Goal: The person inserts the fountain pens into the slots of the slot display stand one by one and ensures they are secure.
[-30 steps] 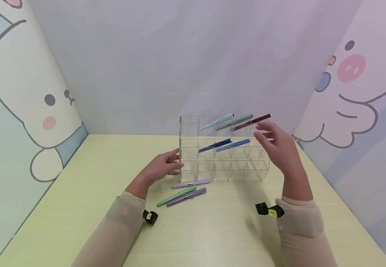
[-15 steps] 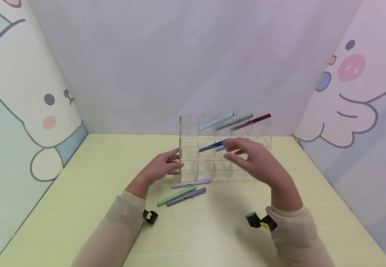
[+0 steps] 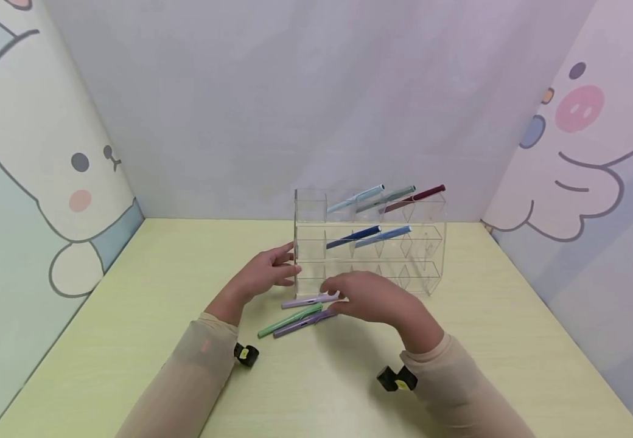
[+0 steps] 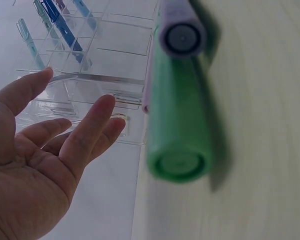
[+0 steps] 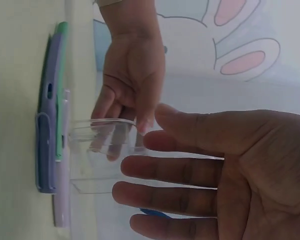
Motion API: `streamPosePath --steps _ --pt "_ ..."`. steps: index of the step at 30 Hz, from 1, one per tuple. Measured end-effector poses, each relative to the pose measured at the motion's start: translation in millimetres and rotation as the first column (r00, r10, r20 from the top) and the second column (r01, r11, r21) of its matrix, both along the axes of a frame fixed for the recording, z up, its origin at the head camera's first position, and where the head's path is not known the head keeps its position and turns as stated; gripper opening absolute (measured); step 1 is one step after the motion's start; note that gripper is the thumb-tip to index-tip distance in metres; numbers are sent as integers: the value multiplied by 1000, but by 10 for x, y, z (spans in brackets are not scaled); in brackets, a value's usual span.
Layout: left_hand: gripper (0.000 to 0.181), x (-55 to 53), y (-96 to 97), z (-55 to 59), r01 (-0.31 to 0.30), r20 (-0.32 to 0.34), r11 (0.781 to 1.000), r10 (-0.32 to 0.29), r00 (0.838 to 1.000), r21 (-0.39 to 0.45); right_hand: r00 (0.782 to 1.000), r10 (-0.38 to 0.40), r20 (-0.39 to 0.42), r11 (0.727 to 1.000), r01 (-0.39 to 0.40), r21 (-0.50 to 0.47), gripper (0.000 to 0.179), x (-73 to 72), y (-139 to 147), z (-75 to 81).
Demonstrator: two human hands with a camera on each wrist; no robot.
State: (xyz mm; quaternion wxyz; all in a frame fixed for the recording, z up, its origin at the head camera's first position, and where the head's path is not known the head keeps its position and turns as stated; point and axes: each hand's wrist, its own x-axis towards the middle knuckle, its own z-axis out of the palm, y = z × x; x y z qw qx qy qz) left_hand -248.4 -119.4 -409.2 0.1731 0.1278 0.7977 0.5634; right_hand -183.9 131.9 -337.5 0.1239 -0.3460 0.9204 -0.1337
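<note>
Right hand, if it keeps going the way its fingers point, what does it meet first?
Probably the pale lilac pen lying on the table: the right hand hovers open, fingertips pointing left, just short of its end. Depth is unclear.

Your pale green table carries a clear acrylic rack — three pens lie loose before it.

Clear acrylic rack, far centre of pale yellow-green table: top row holds light blue pen, grey-teal pen, maroon pen; middle row dark blue pen, mid-blue pen. On the table, near side of the rack: pale lilac pen, mint green pen, deeper purple pen. Both sleeves beige; left wall cream-and-blue cartoon bunny with pink cheek, right wall pink-nosed cartoon figure, back wall plain lavender-grey.
</note>
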Motion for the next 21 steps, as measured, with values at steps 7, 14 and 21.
streamPosePath --steps 7,14,21 --pt "79 11 -3 -1 20 3 999 -20 1000 28 995 67 -70 989 -57 133 29 -41 -143 -260" --pt "77 10 -8 3 18 -8 1000 -18 1000 17 990 51 -128 984 -28 176 21 -78 -200 -391" --pt "75 5 -4 -1 7 -3 1000 -7 1000 8 988 16 -152 954 30 298 15 -85 -201 -463"
